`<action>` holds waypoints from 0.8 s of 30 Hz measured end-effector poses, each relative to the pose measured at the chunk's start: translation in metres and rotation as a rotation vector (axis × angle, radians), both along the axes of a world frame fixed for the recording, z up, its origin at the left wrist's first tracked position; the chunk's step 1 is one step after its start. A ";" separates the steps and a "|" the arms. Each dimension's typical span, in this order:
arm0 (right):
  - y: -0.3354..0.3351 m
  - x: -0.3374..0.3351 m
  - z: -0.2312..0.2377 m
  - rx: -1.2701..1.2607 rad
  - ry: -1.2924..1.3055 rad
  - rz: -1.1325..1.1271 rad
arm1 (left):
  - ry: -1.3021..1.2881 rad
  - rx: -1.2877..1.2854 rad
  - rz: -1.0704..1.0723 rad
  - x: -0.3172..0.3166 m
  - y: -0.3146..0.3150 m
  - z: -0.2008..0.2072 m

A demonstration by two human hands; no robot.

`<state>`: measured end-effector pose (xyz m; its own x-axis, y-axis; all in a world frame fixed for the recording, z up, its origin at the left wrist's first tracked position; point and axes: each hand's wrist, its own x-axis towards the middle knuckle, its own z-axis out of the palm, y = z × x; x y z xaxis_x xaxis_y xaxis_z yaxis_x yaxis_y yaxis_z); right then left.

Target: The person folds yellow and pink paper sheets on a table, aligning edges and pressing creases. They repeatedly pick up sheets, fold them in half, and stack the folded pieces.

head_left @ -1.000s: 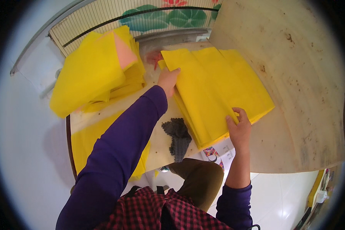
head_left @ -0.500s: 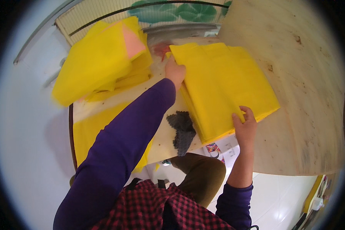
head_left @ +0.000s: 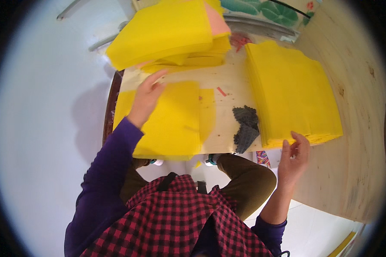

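My left hand (head_left: 148, 96) hovers at the left edge of a flat yellow fabric sheet (head_left: 169, 124), fingers apart and holding nothing. That sheet lies at the table's near left and slightly overhangs the front edge. On the right sits a thick, neat stack of yellow fabric sheets (head_left: 296, 94). Close by its front edge is my right hand (head_left: 295, 158), fingers loosely bent and apart, with nothing in them; whether a fingertip touches the stack I cannot tell. A looser pile of yellow fabric (head_left: 171, 32), with a pink patch at its corner, lies at the far left.
A crumpled dark grey cloth (head_left: 246, 128) with a zigzag edge lies between the flat sheet and the stack. Small red scraps (head_left: 221, 91) dot the wooden table (head_left: 227, 79). A large wooden board (head_left: 360, 128) borders the right side. My knees are below the front edge.
My left hand has left the right-hand stack's far left corner and moved left, over the flat sheet. My right hand has loosened from the stack's front edge. The view has shifted left.
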<state>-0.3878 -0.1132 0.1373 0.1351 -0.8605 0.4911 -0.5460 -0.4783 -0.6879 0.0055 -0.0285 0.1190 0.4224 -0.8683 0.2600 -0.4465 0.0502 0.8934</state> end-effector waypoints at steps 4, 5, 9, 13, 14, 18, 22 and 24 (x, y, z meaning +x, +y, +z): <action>0.028 0.040 -0.025 0.125 -0.092 0.256 | -0.037 0.144 0.401 0.057 0.116 -0.032; 0.034 0.051 -0.033 0.197 -0.097 0.324 | 0.022 0.104 0.448 0.063 0.141 -0.044; 0.050 0.088 -0.068 0.363 0.022 0.466 | 0.177 0.155 0.647 0.079 0.234 -0.093; 0.067 0.112 -0.091 0.492 0.126 0.509 | 0.188 0.190 0.722 0.086 0.276 -0.134; 0.071 0.115 -0.094 0.499 0.113 0.519 | 0.230 0.195 0.734 0.087 0.278 -0.140; 0.081 0.118 -0.101 0.555 0.076 0.515 | 0.306 0.302 0.672 0.091 0.268 -0.142; 0.087 0.111 -0.106 0.539 0.143 0.499 | 0.396 0.331 0.643 0.086 0.259 -0.136; 0.093 0.105 -0.110 0.535 0.162 0.498 | 0.394 0.365 0.611 0.086 0.259 -0.134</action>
